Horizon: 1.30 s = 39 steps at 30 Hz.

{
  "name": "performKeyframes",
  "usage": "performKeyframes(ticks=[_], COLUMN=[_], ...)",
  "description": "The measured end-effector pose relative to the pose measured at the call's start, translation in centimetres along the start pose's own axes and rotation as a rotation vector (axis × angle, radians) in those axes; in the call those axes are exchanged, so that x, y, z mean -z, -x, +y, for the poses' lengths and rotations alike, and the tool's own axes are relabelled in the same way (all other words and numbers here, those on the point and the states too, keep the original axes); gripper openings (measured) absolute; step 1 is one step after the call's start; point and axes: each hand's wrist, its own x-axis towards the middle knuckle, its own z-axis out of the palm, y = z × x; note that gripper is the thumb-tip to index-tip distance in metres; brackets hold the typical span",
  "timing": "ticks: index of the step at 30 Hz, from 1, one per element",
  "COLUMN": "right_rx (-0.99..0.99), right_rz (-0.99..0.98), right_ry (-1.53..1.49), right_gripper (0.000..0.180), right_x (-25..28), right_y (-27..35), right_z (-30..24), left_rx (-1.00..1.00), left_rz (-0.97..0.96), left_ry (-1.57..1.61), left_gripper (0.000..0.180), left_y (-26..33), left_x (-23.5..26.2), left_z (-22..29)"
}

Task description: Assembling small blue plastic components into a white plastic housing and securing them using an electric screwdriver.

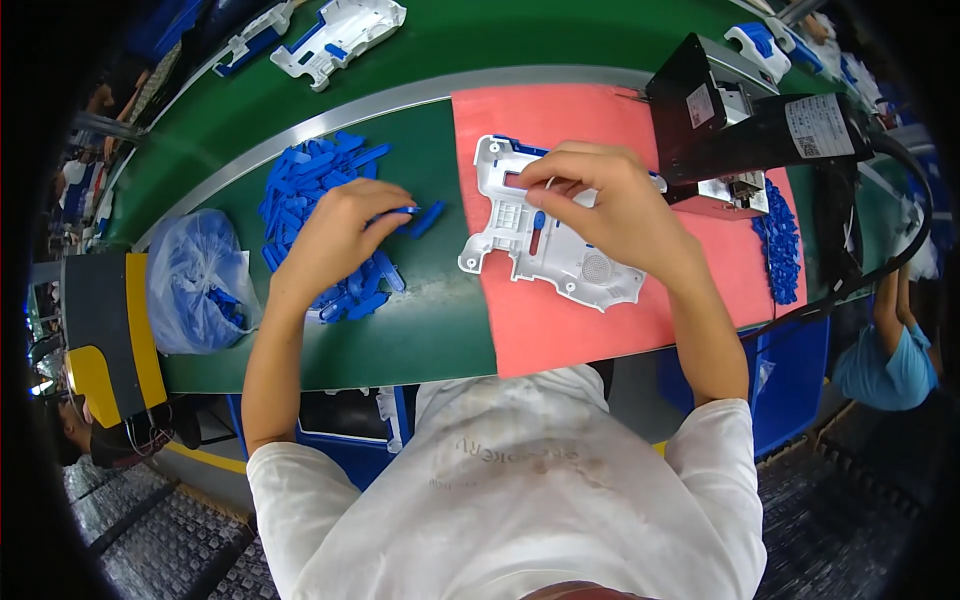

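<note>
My left hand (342, 228) is closed in a pinch beside a heap of blue plastic strips (300, 185). Its fingertips grip a small blue plastic strip (408, 210); another blue strip (428, 219) shows just past them. A white plastic housing (515, 215), inner side up, lies on the pink mat with a grille of small holes, a red slot and blue inserts. Over its far part hovers my right hand (615, 195), thumb and fingers closed together. What they hold, if anything, is too small to make out.
The pink mat (560, 340) covers the right of the green bench. A black machine (710, 120) stands behind small blue parts (780, 245). A clear bag of blue parts (200, 285) sits by a yellow-black device (105, 335). Another white housing (340, 40) rests on the far green belt.
</note>
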Motion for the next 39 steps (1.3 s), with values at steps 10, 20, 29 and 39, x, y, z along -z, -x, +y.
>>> performKeyframes(ticks=[10, 20, 29, 39], right_rx=[0.006, -0.351, -0.286, -0.271], right_rz=[-0.165, -0.024, -0.177, -0.216], right_ry=[-0.601, -0.243, 0.046, 0.053], right_gripper=[0.035, 0.018, 0.020, 0.021], right_x=[-1.6, -0.4, -1.8, -1.3], right_y=[0.2, 2.4, 1.9, 1.6], right_z=[-1.7, 1.5, 2.6, 2.4], left_rx=[0.206, -0.368, -0.493, -0.518], left_rz=[-0.372, 0.073, -0.032, -0.011], left_ry=[1.552, 0.157, -0.067, -0.062], left_gripper=[0.020, 0.044, 0.046, 0.043], left_y=[-3.5, -2.3, -1.9, -2.1], left_x=[-3.3, -5.7, -7.0, -7.7], left_z=[5.0, 4.5, 4.5, 4.2])
